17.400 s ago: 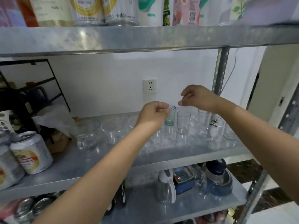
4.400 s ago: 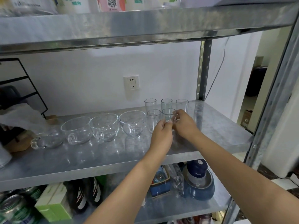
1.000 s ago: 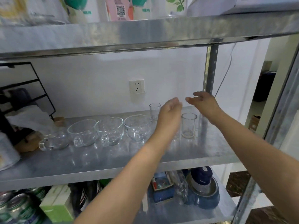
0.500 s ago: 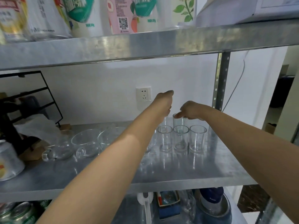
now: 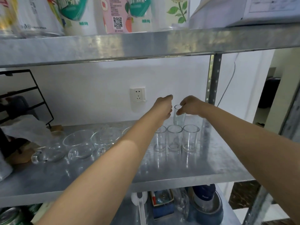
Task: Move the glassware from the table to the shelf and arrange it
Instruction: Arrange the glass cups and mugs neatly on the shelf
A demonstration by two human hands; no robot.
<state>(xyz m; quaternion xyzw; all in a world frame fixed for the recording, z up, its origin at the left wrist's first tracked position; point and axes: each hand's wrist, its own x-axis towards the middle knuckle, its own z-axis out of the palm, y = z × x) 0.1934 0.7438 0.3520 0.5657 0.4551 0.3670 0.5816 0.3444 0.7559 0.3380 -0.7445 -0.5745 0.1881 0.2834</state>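
Note:
Three clear tumblers [image 5: 174, 138] stand in a row on the middle metal shelf [image 5: 186, 172]. Behind them my right hand [image 5: 190, 106] pinches the rim of a fourth tumbler [image 5: 179, 118], held upright just above the row. My left hand [image 5: 163, 107] reaches in beside that tumbler on its left; its fingers are turned away from me, so what they touch is hidden. Left of the tumblers, several glass cups with handles [image 5: 79, 145] sit in a line, partly covered by my left forearm.
The upper shelf edge [image 5: 146, 44] hangs low over my hands, with packages on top. A steel upright [image 5: 213, 82] stands right of the tumblers. A black wire rack [image 5: 35, 101] and crumpled plastic fill the left end. A blue appliance [image 5: 206, 203] sits on the lower shelf.
A second ago both hands hovered open above the glasses. My right hand then took a back tumbler by its rim and still holds it. My left hand has dropped slightly beside it.

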